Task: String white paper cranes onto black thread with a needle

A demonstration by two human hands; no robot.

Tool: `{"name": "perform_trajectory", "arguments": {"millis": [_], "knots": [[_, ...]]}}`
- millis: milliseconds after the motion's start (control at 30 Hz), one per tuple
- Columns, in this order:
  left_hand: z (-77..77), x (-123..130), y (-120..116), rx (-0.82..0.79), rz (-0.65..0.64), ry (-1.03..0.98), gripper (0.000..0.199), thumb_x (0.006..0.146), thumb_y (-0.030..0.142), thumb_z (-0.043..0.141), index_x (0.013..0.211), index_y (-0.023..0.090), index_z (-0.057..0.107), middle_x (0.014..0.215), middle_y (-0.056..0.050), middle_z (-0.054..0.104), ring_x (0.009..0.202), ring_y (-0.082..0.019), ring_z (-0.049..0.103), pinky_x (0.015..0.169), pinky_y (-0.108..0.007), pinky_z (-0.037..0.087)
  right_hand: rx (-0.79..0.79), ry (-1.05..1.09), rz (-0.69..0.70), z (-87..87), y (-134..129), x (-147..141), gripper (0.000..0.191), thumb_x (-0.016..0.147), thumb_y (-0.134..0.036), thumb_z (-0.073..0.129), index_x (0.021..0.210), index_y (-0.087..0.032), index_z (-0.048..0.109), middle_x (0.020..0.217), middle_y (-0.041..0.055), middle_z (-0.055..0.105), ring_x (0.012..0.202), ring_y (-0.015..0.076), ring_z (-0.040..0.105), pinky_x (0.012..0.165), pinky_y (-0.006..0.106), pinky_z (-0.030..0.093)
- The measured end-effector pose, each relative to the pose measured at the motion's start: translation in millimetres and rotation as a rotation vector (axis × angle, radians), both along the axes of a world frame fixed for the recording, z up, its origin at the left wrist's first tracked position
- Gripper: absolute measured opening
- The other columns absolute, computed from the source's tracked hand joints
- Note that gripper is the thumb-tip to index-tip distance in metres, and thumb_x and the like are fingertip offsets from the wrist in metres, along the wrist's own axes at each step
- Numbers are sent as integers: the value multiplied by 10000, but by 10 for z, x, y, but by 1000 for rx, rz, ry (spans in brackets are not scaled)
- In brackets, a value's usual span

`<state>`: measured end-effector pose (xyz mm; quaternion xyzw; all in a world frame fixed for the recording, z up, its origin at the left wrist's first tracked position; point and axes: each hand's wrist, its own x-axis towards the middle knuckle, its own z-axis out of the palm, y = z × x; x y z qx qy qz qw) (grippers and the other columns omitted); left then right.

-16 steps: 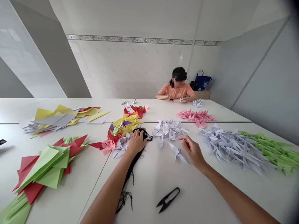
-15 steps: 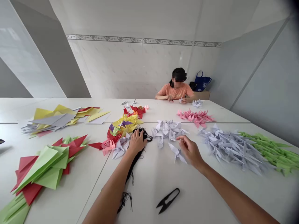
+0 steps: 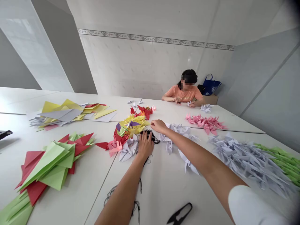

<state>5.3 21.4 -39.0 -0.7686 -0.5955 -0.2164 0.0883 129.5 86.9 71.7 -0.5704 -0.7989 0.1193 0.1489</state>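
My left hand (image 3: 145, 145) lies palm down on a bundle of black thread (image 3: 153, 138), its fingers a little spread. Loose strands trail toward me beside and under the left forearm. Just beyond it, my right hand (image 3: 158, 125) is raised with curled fingers pinched together; anything between them is too small to make out. Yellow paper cranes (image 3: 137, 123) are near its fingertips. Under the right forearm lie white paper cranes (image 3: 179, 129), with a single white crane (image 3: 188, 162) closer to me. Black thread snips (image 3: 180, 214) rest at the near edge of view.
Folded green paper (image 3: 52, 159) and red sheets lie at left, with yellow and white paper (image 3: 63, 114) behind. Grey-white cranes (image 3: 246, 159), green cranes (image 3: 281, 156) and pink cranes (image 3: 206, 122) pile at right. Across the table sits a person (image 3: 182, 90) handling white paper.
My right hand has moved left and forward from beside the single white crane to past my left hand. The left hand stays on the thread. The whole view has shifted slightly.
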Motion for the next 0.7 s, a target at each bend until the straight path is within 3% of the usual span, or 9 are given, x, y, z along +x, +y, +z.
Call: {"name": "perform_trajectory", "arguments": {"millis": [133,300,433,567,633,667,700], "knots": [[-31,-1,36,9,16,-7,414,973,262,580,1362,127,552,1225,-133,622,1178,-278,584,1057,-490,449,-103,-85,-37,-166,313,-307,327,992,-360,644,1253,-162,638,1276,101,651,1116,240,660,955,462,569],[-80,10,57,29,22,-17,402,938,241,617,1315,105,583,1481,-184,486,1429,-337,401,1176,-541,338,-174,-43,-72,-315,451,-519,344,994,-356,644,1277,-162,626,1293,105,642,1122,244,658,951,465,573],[-149,16,80,17,8,-33,402,970,269,598,1343,124,570,1371,-158,575,1321,-300,516,1150,-531,384,-195,106,-98,-255,493,-498,331,992,-350,648,1261,-158,631,1255,97,656,1074,231,673,910,437,591],[-186,20,99,13,-4,-55,400,982,307,603,1344,140,570,1371,-141,579,1307,-293,534,1115,-530,433,-120,354,-137,111,553,-254,295,1001,-348,638,1213,-143,639,1138,77,682,933,184,691,795,362,614],[-194,24,101,11,-10,-63,400,983,310,606,1344,142,572,1392,-142,569,1327,-297,522,1121,-536,430,-12,512,-145,441,600,-70,236,1037,-323,577,1152,-129,648,1042,53,682,818,136,678,709,291,600],[-196,26,101,11,-13,-65,400,984,311,606,1346,142,572,1399,-142,565,1332,-298,519,1123,-538,429,58,590,-136,644,624,29,325,1105,-285,387,1106,-105,658,999,32,658,787,69,670,728,207,548],[-197,28,99,10,-15,-66,401,985,312,605,1347,143,571,1403,-142,563,1334,-298,517,1123,-538,429,138,679,-125,872,641,131,204,1044,-305,563,1075,-120,645,938,23,663,701,94,637,608,224,558]]}}
